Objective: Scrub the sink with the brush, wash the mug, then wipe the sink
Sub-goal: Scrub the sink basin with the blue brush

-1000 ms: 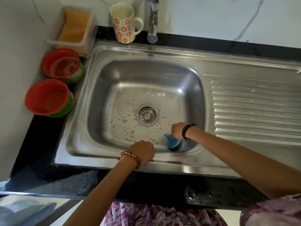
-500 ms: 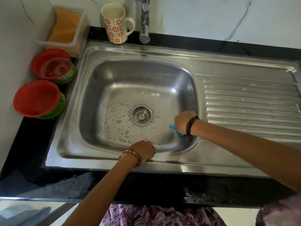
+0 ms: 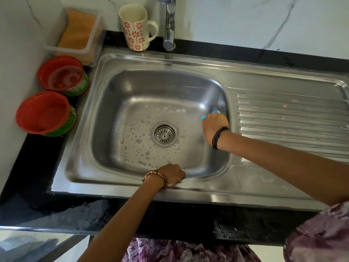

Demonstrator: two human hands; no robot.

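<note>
A steel sink point(image 3: 132, 87) with soap foam around its drain point(image 3: 164, 134) fills the middle of the view. My right hand point(image 3: 214, 125) grips a blue brush point(image 3: 215, 112) and presses it against the basin's right wall; only the brush's blue top shows past my fingers. My left hand point(image 3: 171, 174) holds the sink's front rim, fingers curled over the edge. A cream mug point(image 3: 135, 27) with red flowers stands upright on the black counter behind the sink, left of the tap point(image 3: 170, 23).
Two red-and-green bowls point(image 3: 62, 75) point(image 3: 44, 112) stand on the counter left of the sink. A clear tub with an orange sponge point(image 3: 78, 31) sits in the back left corner. The ribbed drainboard point(image 3: 290, 123) lies to the right. Water drops wet the front counter point(image 3: 236, 229).
My right hand has carried the brush from the basin's near right corner up along the right wall, away from me. My left hand has stayed on the front rim.
</note>
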